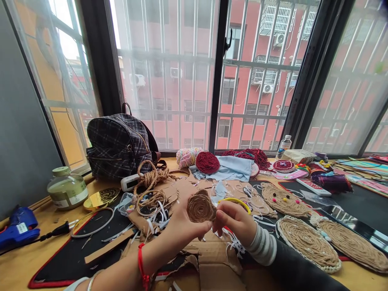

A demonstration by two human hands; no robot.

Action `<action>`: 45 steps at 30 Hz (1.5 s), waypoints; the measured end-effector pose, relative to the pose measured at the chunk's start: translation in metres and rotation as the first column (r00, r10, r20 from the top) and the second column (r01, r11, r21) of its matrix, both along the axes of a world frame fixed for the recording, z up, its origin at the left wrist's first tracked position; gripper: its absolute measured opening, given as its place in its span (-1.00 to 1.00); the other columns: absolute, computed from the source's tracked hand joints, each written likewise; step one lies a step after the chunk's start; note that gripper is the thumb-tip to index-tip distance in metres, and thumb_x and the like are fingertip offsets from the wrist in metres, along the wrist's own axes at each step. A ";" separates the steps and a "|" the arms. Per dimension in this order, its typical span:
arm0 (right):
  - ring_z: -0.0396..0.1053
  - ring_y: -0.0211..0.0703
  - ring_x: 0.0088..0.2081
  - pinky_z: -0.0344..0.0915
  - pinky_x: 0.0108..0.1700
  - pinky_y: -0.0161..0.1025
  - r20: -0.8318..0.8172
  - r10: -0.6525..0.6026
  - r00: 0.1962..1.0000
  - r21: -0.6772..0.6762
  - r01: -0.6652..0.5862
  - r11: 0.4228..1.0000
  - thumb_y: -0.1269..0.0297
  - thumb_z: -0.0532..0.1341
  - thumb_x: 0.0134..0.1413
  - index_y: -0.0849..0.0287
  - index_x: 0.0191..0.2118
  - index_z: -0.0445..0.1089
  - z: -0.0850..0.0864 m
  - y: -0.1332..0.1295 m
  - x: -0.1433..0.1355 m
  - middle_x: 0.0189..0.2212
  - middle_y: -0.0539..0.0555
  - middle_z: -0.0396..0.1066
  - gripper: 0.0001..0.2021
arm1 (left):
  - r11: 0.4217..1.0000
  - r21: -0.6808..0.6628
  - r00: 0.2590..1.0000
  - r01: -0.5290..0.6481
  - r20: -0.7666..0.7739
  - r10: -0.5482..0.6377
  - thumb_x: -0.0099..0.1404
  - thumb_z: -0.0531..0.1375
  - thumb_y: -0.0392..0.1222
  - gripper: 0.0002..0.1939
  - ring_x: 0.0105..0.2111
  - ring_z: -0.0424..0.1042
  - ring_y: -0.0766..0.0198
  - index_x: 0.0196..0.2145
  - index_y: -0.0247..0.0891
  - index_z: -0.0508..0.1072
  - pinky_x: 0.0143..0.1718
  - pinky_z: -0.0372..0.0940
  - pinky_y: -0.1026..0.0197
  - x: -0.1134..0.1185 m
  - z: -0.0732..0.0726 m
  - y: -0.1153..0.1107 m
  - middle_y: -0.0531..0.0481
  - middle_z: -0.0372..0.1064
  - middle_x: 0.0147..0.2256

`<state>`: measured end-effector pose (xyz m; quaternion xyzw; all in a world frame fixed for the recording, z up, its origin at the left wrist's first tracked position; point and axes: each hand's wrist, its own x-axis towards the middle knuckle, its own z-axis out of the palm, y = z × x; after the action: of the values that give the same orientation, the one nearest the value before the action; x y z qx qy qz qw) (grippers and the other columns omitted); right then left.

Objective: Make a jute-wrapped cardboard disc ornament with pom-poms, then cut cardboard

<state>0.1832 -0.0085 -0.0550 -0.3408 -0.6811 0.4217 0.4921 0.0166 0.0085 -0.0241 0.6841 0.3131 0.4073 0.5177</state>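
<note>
Just below center, twine coil (200, 207) is being gripped around its rim by left hand (182, 216); its 3 o'clock edge is being pinched by right hand (235, 222), fingers curled. From coil: torn cardboard (214, 258) is being seen at 6 o'clock, blue glue gun (22, 224) at 9, plaid backpack (117, 147) at 10, dark red yarn disc (207, 162) at 12, button-dotted twine disc (281, 202) at 3.

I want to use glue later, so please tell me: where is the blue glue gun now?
In the head view, the blue glue gun lies at the far left, below the glass jar.
</note>
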 end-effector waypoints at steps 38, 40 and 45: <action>0.12 -0.32 -0.65 0.08 -0.57 -0.35 0.288 -0.232 0.929 0.308 0.140 0.941 -0.09 -0.09 0.16 0.15 -0.66 0.09 0.014 -0.007 0.004 -0.75 -0.05 0.16 -0.49 | 0.934 0.115 0.928 0.338 -0.204 -0.311 -0.14 0.17 -0.45 -0.67 -0.47 0.18 0.38 -0.33 -0.31 0.31 -0.50 0.11 0.33 0.001 -0.006 -0.006 0.11 0.25 -0.44; 0.15 -0.32 -0.65 0.10 -0.59 -0.36 0.212 -0.189 0.959 0.250 0.134 0.959 -0.12 -0.10 0.15 0.16 -0.63 0.13 0.013 -0.006 0.005 -0.73 -0.05 0.16 -0.49 | 0.953 0.105 0.951 0.283 -0.158 -0.265 -0.16 0.19 -0.46 -0.64 -0.44 0.23 0.35 -0.32 -0.31 0.31 -0.46 0.16 0.32 0.002 -0.008 -0.002 0.09 0.28 -0.43; 0.25 -0.30 -0.63 0.18 -0.62 -0.38 0.203 0.003 0.979 0.152 -0.034 0.988 -0.17 -0.03 0.08 0.23 -0.37 0.27 0.012 -0.005 0.010 -0.61 0.00 0.30 -0.51 | 0.992 -0.053 0.993 0.115 -0.032 -0.116 -0.15 0.24 -0.38 -0.56 -0.51 0.29 0.36 -0.25 -0.30 0.26 -0.59 0.22 0.36 0.001 -0.005 0.005 0.09 0.32 -0.46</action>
<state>0.1931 -0.0136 -0.0425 -0.3364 -0.7613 0.3354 0.4414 0.0175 0.0138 -0.0291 0.6945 0.2923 0.3565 0.5523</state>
